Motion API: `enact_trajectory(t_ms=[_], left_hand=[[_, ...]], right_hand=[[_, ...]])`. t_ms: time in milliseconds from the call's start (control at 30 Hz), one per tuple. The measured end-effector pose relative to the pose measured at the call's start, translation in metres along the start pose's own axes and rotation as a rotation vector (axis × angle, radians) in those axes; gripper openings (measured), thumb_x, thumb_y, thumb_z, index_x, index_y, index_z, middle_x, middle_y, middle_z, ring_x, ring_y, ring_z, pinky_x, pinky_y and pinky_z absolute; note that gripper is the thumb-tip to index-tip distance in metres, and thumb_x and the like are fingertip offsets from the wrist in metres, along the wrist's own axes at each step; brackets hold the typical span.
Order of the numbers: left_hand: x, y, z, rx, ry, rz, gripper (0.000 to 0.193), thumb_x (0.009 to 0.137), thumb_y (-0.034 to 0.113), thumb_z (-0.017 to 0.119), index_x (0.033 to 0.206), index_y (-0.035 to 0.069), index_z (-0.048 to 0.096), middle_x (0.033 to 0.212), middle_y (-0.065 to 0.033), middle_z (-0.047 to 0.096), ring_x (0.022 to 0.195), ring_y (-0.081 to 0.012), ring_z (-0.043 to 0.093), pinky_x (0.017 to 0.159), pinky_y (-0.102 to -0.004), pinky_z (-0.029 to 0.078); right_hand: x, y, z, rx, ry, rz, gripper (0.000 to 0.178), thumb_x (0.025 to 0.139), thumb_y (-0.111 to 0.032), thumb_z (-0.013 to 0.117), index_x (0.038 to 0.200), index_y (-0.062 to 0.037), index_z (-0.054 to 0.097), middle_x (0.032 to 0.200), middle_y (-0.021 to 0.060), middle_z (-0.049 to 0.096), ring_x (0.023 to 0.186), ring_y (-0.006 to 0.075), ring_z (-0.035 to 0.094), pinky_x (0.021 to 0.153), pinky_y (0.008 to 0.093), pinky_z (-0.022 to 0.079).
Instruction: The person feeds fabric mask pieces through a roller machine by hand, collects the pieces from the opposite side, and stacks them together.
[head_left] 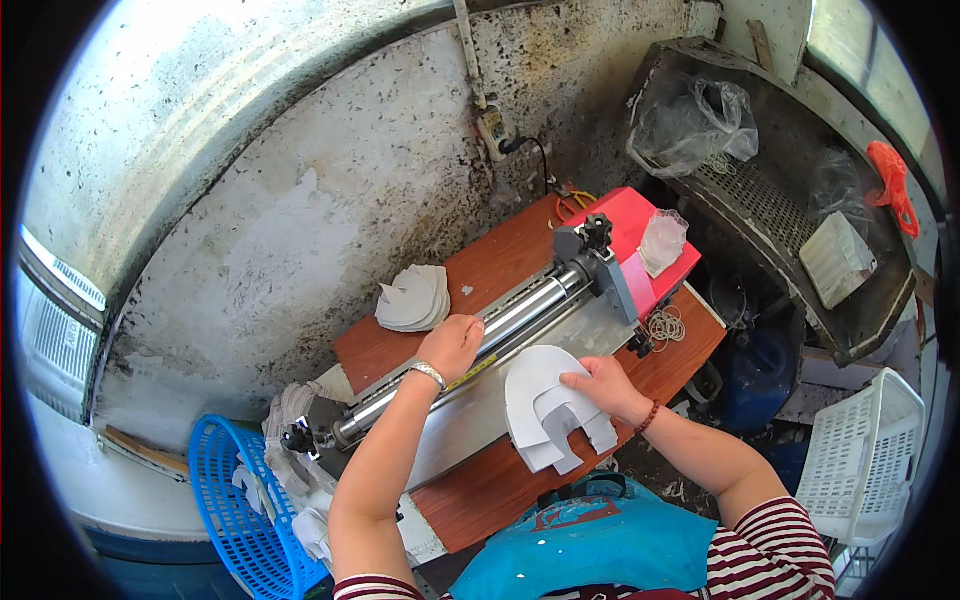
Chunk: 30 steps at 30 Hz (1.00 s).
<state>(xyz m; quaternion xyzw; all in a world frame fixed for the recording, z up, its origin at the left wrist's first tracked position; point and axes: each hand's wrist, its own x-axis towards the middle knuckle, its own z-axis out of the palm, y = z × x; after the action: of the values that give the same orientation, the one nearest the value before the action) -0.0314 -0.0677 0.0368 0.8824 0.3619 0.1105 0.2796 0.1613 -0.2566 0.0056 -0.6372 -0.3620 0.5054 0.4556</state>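
Observation:
My right hand (608,388) grips a few overlapping white cut pieces (535,400), rounded at the top with a U-shaped notch, its thumb lying on top. They are held over the near side of a roller machine (455,440) with a long shiny metal roller (520,318). My left hand (452,347) is at the roller's far side, fingers curled together; whatever they hold, if anything, is hidden. Just beyond it, a stack of similar white pieces (415,298) lies on the reddish-brown tabletop (495,255).
The machine's red housing (655,250) carries a crumpled clear plastic piece (663,243); rubber bands (665,325) lie beside it. A blue basket (235,520) stands left, a white basket (862,455) right. A dark metal trough (770,200) is back right. A stained wall (290,220) rises behind.

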Motion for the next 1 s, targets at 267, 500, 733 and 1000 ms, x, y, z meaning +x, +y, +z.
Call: enact_trajectory(t_ms=[267,500,733,1000], left_hand=[[0.021,-0.007,0.007,-0.021,-0.223,-0.18,0.051,0.091,0.041,0.03,0.094,-0.001,0.058,0.099,-0.0235,0.058,0.094,-0.036,0.054,0.084,-0.0377,0.04],[0.049,-0.046,0.023,-0.201,-0.364,-0.22,0.043,0.089,0.033,0.033,0.092,0.0,0.061,0.098,-0.0175,0.062,0.09,-0.027,0.056,0.084,-0.0326,0.04],[0.068,-0.033,0.018,-0.104,-0.424,-0.343,0.044,0.083,0.035,0.045,0.109,0.003,0.061,0.108,-0.0133,0.062,0.1,-0.0237,0.056,0.09,-0.0296,0.039],[0.074,-0.04,0.025,-0.198,-0.279,-0.204,0.033,0.077,0.02,0.058,0.103,0.001,0.057,0.102,-0.0113,0.062,0.09,-0.0225,0.059,0.082,-0.0309,0.044]], right_hand=[[0.018,-0.017,-0.003,-0.109,-0.098,0.206,0.031,0.083,-0.024,0.06,0.08,0.0073,0.064,0.068,0.0091,0.062,0.056,0.0128,0.058,0.05,0.0272,0.048],[0.044,-0.038,0.02,-0.06,-0.116,0.267,0.032,0.083,-0.024,0.06,0.077,0.007,0.062,0.066,0.0097,0.061,0.053,0.0159,0.058,0.042,0.0294,0.047],[0.043,-0.013,0.014,-0.038,-0.084,0.097,0.039,0.083,-0.031,0.057,0.07,0.005,0.062,0.064,0.009,0.061,0.058,0.0133,0.056,0.057,0.031,0.045],[0.047,-0.016,0.014,-0.121,-0.131,-0.027,0.023,0.081,-0.02,0.061,0.079,0.0022,0.065,0.071,0.0059,0.063,0.064,0.0101,0.056,0.059,0.0277,0.047]])
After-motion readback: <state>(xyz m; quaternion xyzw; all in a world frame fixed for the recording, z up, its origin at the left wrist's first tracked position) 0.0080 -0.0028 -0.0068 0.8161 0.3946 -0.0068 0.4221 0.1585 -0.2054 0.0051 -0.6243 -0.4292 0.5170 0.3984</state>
